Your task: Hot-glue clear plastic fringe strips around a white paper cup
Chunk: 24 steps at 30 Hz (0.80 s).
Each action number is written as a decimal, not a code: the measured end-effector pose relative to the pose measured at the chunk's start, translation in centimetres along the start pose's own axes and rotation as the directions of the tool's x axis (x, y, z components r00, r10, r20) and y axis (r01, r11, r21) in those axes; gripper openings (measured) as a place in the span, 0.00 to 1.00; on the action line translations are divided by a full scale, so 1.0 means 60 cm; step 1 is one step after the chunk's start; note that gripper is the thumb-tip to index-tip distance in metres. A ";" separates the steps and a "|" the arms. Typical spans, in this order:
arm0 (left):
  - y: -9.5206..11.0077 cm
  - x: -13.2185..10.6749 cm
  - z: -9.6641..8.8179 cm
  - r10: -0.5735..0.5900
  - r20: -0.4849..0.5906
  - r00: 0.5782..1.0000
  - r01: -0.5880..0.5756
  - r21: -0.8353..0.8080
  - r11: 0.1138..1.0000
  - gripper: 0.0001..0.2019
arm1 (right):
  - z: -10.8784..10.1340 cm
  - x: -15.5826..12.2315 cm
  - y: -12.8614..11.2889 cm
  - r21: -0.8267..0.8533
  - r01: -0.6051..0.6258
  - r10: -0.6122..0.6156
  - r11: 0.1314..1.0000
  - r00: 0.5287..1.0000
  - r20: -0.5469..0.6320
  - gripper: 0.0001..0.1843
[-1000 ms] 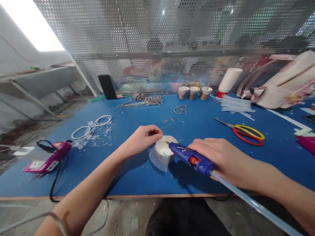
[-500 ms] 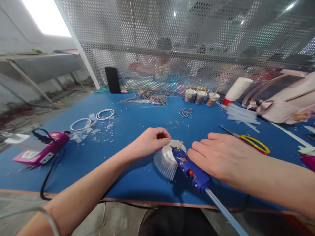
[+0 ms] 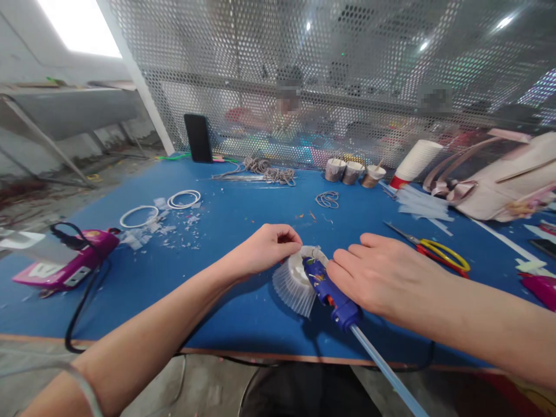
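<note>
In the head view, a round white piece with a pleated, see-through skirt [image 3: 292, 289] is held just above the blue table, its pleats fanned toward me. My left hand [image 3: 270, 249] pinches its far left rim between thumb and fingers. Wrapped round a blue hot glue gun [image 3: 341, 307] is my right hand [image 3: 382, 272]. The gun's nozzle end points into the round middle of the pleated piece, and whether it touches cannot be made out. From the gun's back sticks a long clear glue stick [image 3: 384, 370].
Yellow-and-red scissors [image 3: 434, 249] lie right of my right hand. White rings [image 3: 139, 216] and scraps lie left, near a magenta power strip [image 3: 73, 263] with a black cable. Grey cord [image 3: 264, 171], small cups [image 3: 353, 172], stacked paper cups [image 3: 414, 164] and a phone [image 3: 198, 138] line the back.
My right hand and the glue gun have shifted slightly left, with the gun's back end higher. My left hand keeps its pinch on the pleated piece. The view has moved a little.
</note>
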<state>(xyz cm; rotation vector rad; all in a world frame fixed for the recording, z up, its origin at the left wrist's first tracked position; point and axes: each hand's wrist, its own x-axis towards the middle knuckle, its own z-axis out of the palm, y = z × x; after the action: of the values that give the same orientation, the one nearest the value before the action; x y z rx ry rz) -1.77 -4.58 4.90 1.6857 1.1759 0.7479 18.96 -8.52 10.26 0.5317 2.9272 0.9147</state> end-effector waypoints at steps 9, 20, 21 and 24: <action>0.006 -0.003 -0.001 -0.018 0.005 1.000 0.018 -0.022 1.000 0.07 | 0.004 -0.007 -0.002 -0.013 0.002 -0.002 1.000 0.999 -0.038 0.11; 0.003 -0.001 -0.001 -0.023 0.001 1.000 0.023 -0.008 1.000 0.06 | 0.003 -0.007 0.000 -0.062 -0.001 -0.003 0.998 0.998 -0.065 0.14; 0.004 -0.001 -0.001 -0.024 0.001 1.000 0.024 -0.003 1.000 0.06 | 0.002 -0.007 -0.001 -0.067 -0.003 -0.001 0.998 0.998 -0.068 0.14; 0.005 -0.002 -0.001 -0.028 0.006 1.000 0.027 0.003 1.000 0.06 | -0.001 -0.005 -0.003 -0.065 -0.008 0.003 0.998 0.997 -0.077 0.14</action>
<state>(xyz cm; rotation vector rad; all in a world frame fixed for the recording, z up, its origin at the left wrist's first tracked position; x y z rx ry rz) -1.73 -4.70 5.18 1.6695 1.1937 0.7240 19.20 -8.77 10.18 0.5131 2.9523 1.0500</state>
